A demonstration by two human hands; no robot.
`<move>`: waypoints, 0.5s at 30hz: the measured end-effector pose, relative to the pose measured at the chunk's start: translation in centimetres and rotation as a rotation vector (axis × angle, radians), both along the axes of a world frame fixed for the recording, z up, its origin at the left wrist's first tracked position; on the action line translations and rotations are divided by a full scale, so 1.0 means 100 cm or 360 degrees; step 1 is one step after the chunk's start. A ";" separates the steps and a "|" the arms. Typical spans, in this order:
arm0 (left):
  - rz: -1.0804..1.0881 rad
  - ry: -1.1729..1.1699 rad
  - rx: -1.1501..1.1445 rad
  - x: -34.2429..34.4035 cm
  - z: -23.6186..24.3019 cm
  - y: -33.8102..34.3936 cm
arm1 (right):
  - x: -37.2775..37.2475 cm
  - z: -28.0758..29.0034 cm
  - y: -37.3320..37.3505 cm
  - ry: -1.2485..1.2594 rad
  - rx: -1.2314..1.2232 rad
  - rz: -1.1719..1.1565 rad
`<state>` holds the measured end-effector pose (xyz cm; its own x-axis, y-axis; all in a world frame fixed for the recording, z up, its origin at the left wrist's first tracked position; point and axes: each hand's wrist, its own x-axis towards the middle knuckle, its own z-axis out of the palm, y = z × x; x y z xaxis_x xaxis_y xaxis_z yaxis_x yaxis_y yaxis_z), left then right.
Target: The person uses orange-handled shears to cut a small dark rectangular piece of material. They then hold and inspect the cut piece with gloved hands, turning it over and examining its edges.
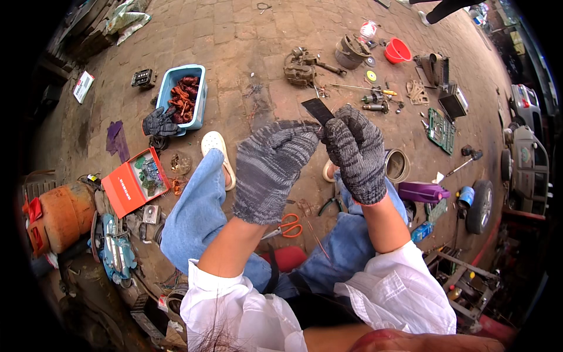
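Both my hands wear grey-and-black knitted gloves and meet in front of me above my knees. My right hand (355,154) is closed on a flat black strip (317,110), whose free end sticks out up and to the left. Beside it, my left hand (268,167) has its fingers pinched together at the strip's lower end; what lies in that pinch is too small to make out. Below my hands, orange-handled scissors (291,226) and dark-handled pliers (331,205) lie on the ground near my legs.
A blue tub (202,94) of copper wire coils stands ahead left, with a spare glove (159,122) over its edge. Nearby is an open red box (122,190). Motor parts (300,71), a red bowl (397,51), a green tool case (440,130) and a purple jug (422,192) lie toward the right.
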<state>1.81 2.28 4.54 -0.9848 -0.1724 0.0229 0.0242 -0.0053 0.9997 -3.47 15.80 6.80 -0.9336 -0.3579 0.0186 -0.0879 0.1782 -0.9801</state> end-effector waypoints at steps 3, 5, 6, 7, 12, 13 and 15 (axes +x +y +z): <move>0.0032 -0.0077 0.0218 0.001 0.002 0.002 | 0.001 -0.001 0.000 -0.0032 -0.0015 -0.0051; 0.0045 -0.0087 0.0263 0.001 0.002 0.002 | 0.001 -0.001 -0.001 -0.0037 -0.0023 -0.0050; 0.0050 -0.0092 0.0283 0.001 0.002 0.002 | 0.001 0.000 -0.001 -0.0037 -0.0007 -0.0051; 0.0056 -0.0096 0.0302 0.002 0.002 0.002 | 0.001 0.001 -0.002 -0.0037 0.0008 -0.0051; 0.0080 -0.0129 0.0347 0.002 0.001 0.002 | 0.002 -0.005 -0.002 -0.0045 -0.0088 -0.0040; 0.0084 -0.0127 0.0322 0.002 0.000 0.003 | 0.002 -0.005 -0.002 -0.0067 -0.0098 -0.0027; 0.0086 -0.0098 0.0241 0.003 -0.001 0.002 | 0.002 -0.004 -0.001 -0.0043 -0.0034 -0.0008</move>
<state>2.10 2.51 4.46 -0.9727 -0.2218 -0.0675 -0.0329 -0.1560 0.9872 -3.29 15.67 6.36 -0.9356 -0.3530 0.0010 -0.0604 0.1573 -0.9857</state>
